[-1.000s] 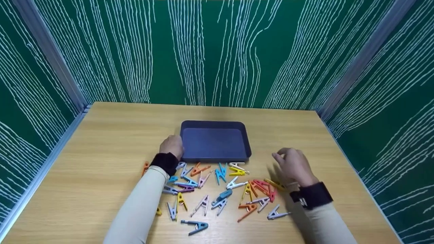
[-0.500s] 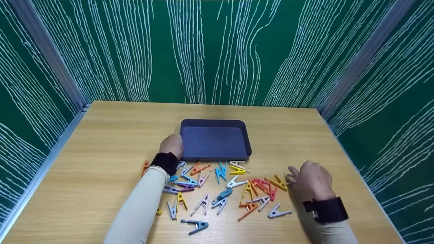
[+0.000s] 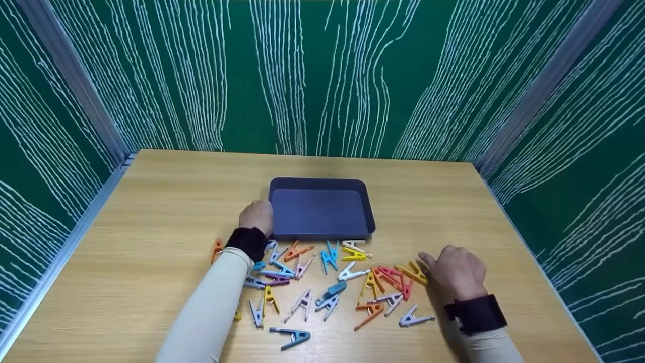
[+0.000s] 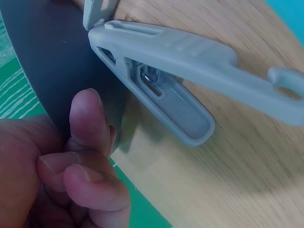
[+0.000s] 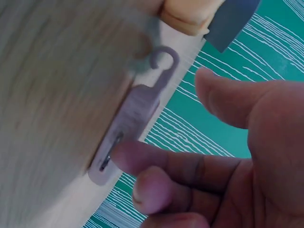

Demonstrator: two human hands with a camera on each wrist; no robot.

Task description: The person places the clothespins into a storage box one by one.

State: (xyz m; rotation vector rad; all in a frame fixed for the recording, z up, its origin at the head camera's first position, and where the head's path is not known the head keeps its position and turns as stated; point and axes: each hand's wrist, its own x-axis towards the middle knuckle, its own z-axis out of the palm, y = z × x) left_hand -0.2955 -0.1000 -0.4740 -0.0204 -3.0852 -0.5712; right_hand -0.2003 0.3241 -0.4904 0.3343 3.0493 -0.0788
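Note:
My left hand [image 3: 256, 218] grips the left side of the dark grey baking tray [image 3: 322, 238]. In the left wrist view its fingers [image 4: 90, 121] curl at the tray wall [image 4: 52, 52], and a pale grey-blue clothespin [image 4: 166, 57] lies close by. My right hand [image 3: 459, 269] is low over the table, right of the pile. In the right wrist view its index fingertip overlaps a pale mauve clothespin [image 5: 130, 114] with a hooked end, and the thumb [image 5: 221, 97] stands apart. The head view hides that clothespin under the hand. A yellow clothespin [image 3: 414, 273] lies left of it.
Several clothespins lie scattered in front of the tray, among them a teal one [image 3: 292, 337], an orange one [image 3: 369, 313], a white one [image 3: 351, 272] and a lavender one [image 3: 414, 317]. The wooden table [image 3: 151, 201] meets green walls [image 3: 322, 101] with white wavy lines.
My right hand has moved right and toward me from above the yellow clothespin, then slightly back left, its thumb spreading out. The left hand and tray have stayed in place.

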